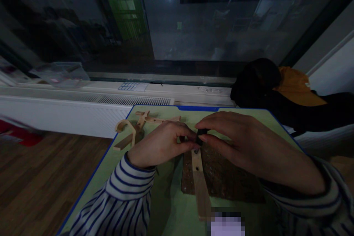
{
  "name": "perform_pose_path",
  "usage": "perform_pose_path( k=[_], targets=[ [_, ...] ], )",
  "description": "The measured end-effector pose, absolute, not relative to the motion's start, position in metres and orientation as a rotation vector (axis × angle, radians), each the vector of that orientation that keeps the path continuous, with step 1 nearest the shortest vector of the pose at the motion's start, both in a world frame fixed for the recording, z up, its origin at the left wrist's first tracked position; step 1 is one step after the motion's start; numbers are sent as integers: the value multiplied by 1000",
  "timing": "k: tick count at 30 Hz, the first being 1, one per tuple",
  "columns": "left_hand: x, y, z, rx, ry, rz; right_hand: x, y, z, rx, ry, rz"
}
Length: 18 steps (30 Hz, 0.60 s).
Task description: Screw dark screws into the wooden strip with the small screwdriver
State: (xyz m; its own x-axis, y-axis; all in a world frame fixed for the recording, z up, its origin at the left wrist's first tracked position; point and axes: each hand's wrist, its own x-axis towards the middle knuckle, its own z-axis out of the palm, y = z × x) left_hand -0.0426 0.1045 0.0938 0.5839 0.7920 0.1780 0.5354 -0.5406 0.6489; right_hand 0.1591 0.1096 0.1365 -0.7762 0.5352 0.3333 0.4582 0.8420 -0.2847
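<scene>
So the right hand (243, 143) had its grip nearly closed, thumb and fingertips pinching a small black piece (200, 137) just above the far end of a wooden strip (201, 191). The left hand (166, 143) had its fingertips drawn in right by that same piece and the strip's end, but honestly I couldn't tell how tight that grip was or which of the two it had.

The strip lay across a brown board (229, 182) on the green, blue-edged table (102, 180), its near end poking out past the board's edge. It had a dark hole partway along, plus something small and shiny near the fingertips. More wooden pieces (138, 131), one curved like a hook, sat on the table beyond the left hand, over to the left.

Behind all that was a white radiator (83, 118) under the window, a clear plastic bag (62, 75) on the sill, and an orange cap (300, 86) with dark stuff off to the right.
</scene>
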Motion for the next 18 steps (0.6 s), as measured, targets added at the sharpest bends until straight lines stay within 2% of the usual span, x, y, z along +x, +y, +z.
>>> perform_pose_path(
  k=[18],
  targets=[
    [-42,104,92,2306,1085,628,159,109,136,-695,-2615,252]
  ],
)
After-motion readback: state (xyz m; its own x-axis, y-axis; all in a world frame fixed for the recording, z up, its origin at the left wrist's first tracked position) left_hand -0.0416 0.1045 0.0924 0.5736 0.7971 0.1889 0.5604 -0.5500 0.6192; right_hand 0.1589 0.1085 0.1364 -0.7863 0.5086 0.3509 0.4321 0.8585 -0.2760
